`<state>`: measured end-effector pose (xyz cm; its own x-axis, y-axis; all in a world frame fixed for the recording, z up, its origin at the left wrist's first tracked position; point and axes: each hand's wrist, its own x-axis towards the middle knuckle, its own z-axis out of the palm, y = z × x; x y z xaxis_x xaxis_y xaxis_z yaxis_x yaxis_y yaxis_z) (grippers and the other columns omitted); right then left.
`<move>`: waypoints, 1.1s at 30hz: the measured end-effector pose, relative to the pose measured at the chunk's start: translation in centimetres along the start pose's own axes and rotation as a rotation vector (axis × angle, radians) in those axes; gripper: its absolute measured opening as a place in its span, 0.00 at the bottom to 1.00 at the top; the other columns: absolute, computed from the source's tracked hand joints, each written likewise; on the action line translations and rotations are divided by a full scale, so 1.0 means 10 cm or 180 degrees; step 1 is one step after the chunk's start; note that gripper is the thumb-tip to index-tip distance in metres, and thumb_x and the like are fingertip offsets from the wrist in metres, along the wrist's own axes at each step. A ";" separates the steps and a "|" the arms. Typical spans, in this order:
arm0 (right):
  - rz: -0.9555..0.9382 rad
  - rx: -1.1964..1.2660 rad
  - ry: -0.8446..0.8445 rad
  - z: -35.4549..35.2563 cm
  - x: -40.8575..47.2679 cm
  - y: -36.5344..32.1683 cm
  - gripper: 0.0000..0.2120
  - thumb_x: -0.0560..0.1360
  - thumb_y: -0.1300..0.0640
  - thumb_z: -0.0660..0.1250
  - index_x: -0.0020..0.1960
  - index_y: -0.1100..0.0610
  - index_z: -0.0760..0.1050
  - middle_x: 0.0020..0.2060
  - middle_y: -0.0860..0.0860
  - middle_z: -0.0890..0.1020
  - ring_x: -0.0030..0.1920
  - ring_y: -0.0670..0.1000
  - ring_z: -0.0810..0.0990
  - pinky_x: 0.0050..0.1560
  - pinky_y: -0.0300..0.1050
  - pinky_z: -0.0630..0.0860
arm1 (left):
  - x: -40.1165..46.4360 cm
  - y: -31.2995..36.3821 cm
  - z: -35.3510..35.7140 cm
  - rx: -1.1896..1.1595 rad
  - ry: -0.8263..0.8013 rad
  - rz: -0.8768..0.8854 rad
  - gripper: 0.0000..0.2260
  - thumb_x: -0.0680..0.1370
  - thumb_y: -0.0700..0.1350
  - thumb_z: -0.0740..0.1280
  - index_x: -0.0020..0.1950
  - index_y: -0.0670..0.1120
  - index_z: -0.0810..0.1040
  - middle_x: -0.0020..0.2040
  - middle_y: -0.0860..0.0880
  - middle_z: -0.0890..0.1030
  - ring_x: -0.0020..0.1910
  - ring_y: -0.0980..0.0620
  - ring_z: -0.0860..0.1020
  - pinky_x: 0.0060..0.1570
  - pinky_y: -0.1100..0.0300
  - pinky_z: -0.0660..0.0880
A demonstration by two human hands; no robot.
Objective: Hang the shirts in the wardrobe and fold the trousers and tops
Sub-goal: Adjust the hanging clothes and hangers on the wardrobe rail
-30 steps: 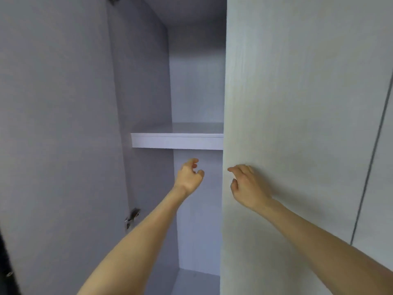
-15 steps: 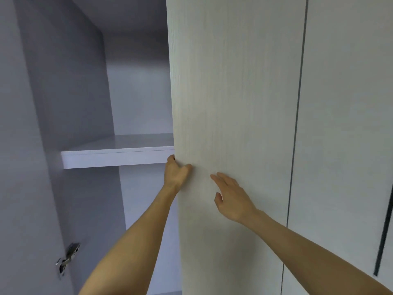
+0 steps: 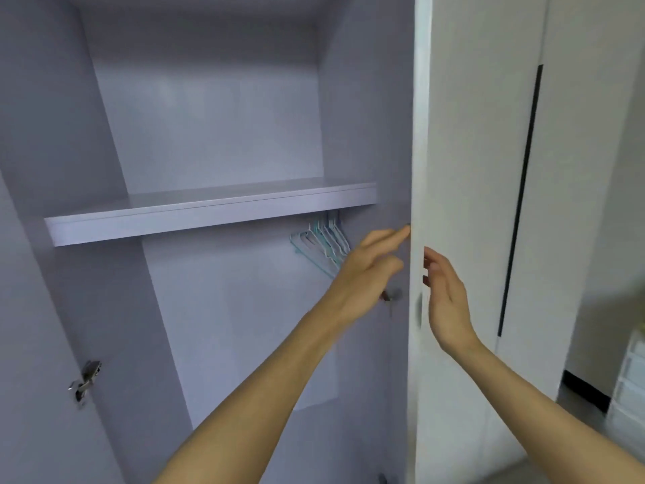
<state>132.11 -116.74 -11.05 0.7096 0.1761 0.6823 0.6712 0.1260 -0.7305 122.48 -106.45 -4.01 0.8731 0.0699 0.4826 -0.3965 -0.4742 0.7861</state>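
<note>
Head: wardrobe [image 3: 216,110] open, hangers [image 3: 323,244] under shelf [image 3: 209,213].

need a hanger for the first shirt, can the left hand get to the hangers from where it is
Probably yes. The left hand is open inside the wardrobe, right beside the hangers under the shelf. The door is swung aside and nothing visible lies between them.

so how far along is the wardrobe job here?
Done: only access. The wardrobe's right door is swung open, exposing the empty hangers under the shelf. In hand: nothing; left hand and right hand sit open at the door edge. Left: all hanging and folding; no clothes are in view.
</note>
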 end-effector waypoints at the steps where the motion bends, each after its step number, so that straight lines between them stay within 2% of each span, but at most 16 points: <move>1: 0.0050 -0.0004 0.0104 -0.15 -0.02 -0.02 0.16 0.82 0.59 0.48 0.62 0.51 0.71 0.58 0.46 0.76 0.58 0.42 0.74 0.61 0.37 0.68 | 0.07 0.03 0.13 0.0028 -0.0119 0.0041 0.24 0.76 0.34 0.56 0.68 0.53 0.71 0.61 0.58 0.70 0.56 0.71 0.69 0.54 0.79 0.63; 3: 0.0137 -0.0062 0.0328 -0.47 -0.03 -0.06 0.17 0.82 0.61 0.46 0.52 0.53 0.74 0.47 0.45 0.77 0.47 0.39 0.75 0.54 0.40 0.70 | 0.26 0.08 0.41 0.0110 -0.0292 0.0121 0.23 0.77 0.34 0.56 0.70 0.50 0.69 0.68 0.56 0.66 0.61 0.70 0.65 0.57 0.79 0.60; 5: 0.0248 -0.0119 0.0624 -0.79 0.00 -0.06 0.17 0.82 0.62 0.47 0.40 0.51 0.68 0.36 0.44 0.72 0.34 0.37 0.69 0.44 0.39 0.68 | 0.48 0.09 0.72 0.0184 -0.0489 0.0144 0.23 0.78 0.35 0.55 0.72 0.50 0.65 0.73 0.53 0.61 0.68 0.64 0.59 0.61 0.76 0.55; 6: 0.0307 -0.0125 0.0717 -0.89 0.02 -0.05 0.16 0.81 0.62 0.49 0.39 0.50 0.67 0.35 0.44 0.71 0.32 0.37 0.69 0.42 0.37 0.68 | 0.58 0.05 0.83 0.0225 -0.0541 0.0131 0.24 0.78 0.35 0.55 0.73 0.50 0.63 0.75 0.53 0.58 0.70 0.62 0.57 0.62 0.75 0.53; 8: 0.0392 -0.0175 0.0829 -1.12 0.09 -0.04 0.14 0.80 0.64 0.51 0.46 0.50 0.71 0.40 0.44 0.75 0.37 0.35 0.74 0.42 0.28 0.70 | 0.77 -0.04 1.09 0.0255 -0.0656 0.0116 0.24 0.79 0.35 0.54 0.74 0.51 0.61 0.76 0.54 0.55 0.72 0.62 0.54 0.61 0.74 0.53; 9: 0.0470 -0.0233 0.0792 -1.21 0.12 -0.01 0.13 0.80 0.64 0.52 0.53 0.52 0.72 0.46 0.46 0.78 0.44 0.35 0.76 0.47 0.28 0.71 | 0.83 -0.09 1.20 0.0274 -0.0735 0.0095 0.24 0.79 0.35 0.54 0.74 0.52 0.61 0.76 0.55 0.54 0.72 0.63 0.54 0.61 0.74 0.53; 11: 0.0661 -0.0474 0.0716 -1.44 0.17 0.02 0.17 0.79 0.64 0.52 0.66 0.59 0.68 0.61 0.52 0.76 0.61 0.47 0.74 0.63 0.42 0.70 | 0.91 -0.18 1.46 0.0322 -0.0943 0.0078 0.25 0.79 0.36 0.54 0.74 0.53 0.61 0.77 0.56 0.50 0.70 0.66 0.53 0.63 0.71 0.54; 12: 0.0722 -0.0599 0.0705 -1.54 0.18 0.04 0.20 0.78 0.65 0.52 0.70 0.60 0.64 0.65 0.54 0.73 0.65 0.51 0.71 0.67 0.48 0.67 | 0.92 -0.22 1.59 0.0359 -0.1031 0.0074 0.25 0.79 0.36 0.54 0.74 0.54 0.60 0.77 0.58 0.48 0.70 0.66 0.52 0.64 0.69 0.54; 14: 0.0749 -0.0850 0.0679 -1.70 0.19 0.09 0.22 0.78 0.65 0.52 0.71 0.58 0.63 0.67 0.51 0.71 0.66 0.51 0.70 0.67 0.48 0.67 | 0.92 -0.30 1.76 0.0502 -0.1103 0.0133 0.28 0.77 0.36 0.56 0.74 0.58 0.57 0.76 0.61 0.43 0.74 0.61 0.50 0.69 0.63 0.56; 16: 0.0785 -0.1010 0.0667 -1.81 0.17 0.11 0.21 0.77 0.66 0.53 0.69 0.57 0.66 0.63 0.50 0.74 0.61 0.49 0.74 0.59 0.39 0.71 | 0.92 -0.34 1.85 0.0850 -0.0941 0.0340 0.31 0.77 0.37 0.58 0.75 0.59 0.54 0.76 0.60 0.42 0.75 0.56 0.50 0.69 0.60 0.57; 19: 0.0873 -0.1303 0.0608 -1.92 0.06 0.12 0.18 0.76 0.66 0.54 0.62 0.55 0.72 0.50 0.48 0.79 0.50 0.49 0.78 0.44 0.27 0.71 | 0.83 -0.37 1.95 0.1197 -0.0458 0.0695 0.30 0.76 0.39 0.60 0.76 0.54 0.54 0.77 0.55 0.46 0.74 0.53 0.54 0.64 0.61 0.62; 21: 0.0996 -0.1521 0.0586 -1.99 -0.08 0.16 0.16 0.77 0.66 0.54 0.59 0.55 0.74 0.45 0.46 0.79 0.49 0.49 0.78 0.44 0.28 0.71 | 0.69 -0.43 2.04 0.1205 -0.0218 0.0923 0.27 0.76 0.39 0.61 0.74 0.49 0.60 0.75 0.50 0.55 0.71 0.51 0.60 0.61 0.58 0.67; 23: 0.1203 -0.1663 0.0582 -2.07 -0.29 0.18 0.15 0.76 0.67 0.54 0.57 0.55 0.74 0.44 0.47 0.80 0.49 0.50 0.79 0.48 0.35 0.75 | 0.49 -0.54 2.15 0.1140 -0.0204 0.1177 0.23 0.74 0.37 0.62 0.70 0.45 0.67 0.70 0.48 0.65 0.67 0.48 0.66 0.58 0.56 0.71; 25: 0.1515 -0.1767 0.0663 -2.13 -0.57 0.21 0.16 0.76 0.68 0.54 0.58 0.58 0.74 0.44 0.50 0.80 0.51 0.54 0.79 0.50 0.43 0.76 | 0.27 -0.68 2.26 0.1050 -0.0550 0.1190 0.21 0.74 0.37 0.62 0.68 0.43 0.69 0.66 0.46 0.69 0.65 0.47 0.69 0.58 0.55 0.71; 29: 0.2332 -0.2004 0.1106 -2.19 -1.50 0.24 0.15 0.76 0.66 0.55 0.59 0.63 0.75 0.50 0.56 0.81 0.54 0.56 0.79 0.57 0.48 0.74 | -0.17 -1.00 2.61 0.1163 -0.1890 0.0974 0.22 0.78 0.42 0.60 0.72 0.45 0.62 0.68 0.46 0.67 0.67 0.47 0.67 0.64 0.55 0.66; 33: 0.3198 -0.2021 0.1709 -2.23 -2.73 -0.01 0.13 0.78 0.65 0.55 0.56 0.67 0.76 0.49 0.62 0.81 0.44 0.54 0.78 0.45 0.46 0.74 | -0.74 -1.03 3.12 0.1108 -0.2998 0.1004 0.19 0.79 0.44 0.58 0.71 0.45 0.65 0.69 0.46 0.66 0.68 0.48 0.66 0.64 0.56 0.64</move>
<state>117.46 -143.33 -29.02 0.8551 -0.5051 -0.1167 -0.3207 -0.3385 -0.8846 128.93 -129.47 -27.72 0.6715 -0.7402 0.0334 -0.6711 -0.5885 0.4509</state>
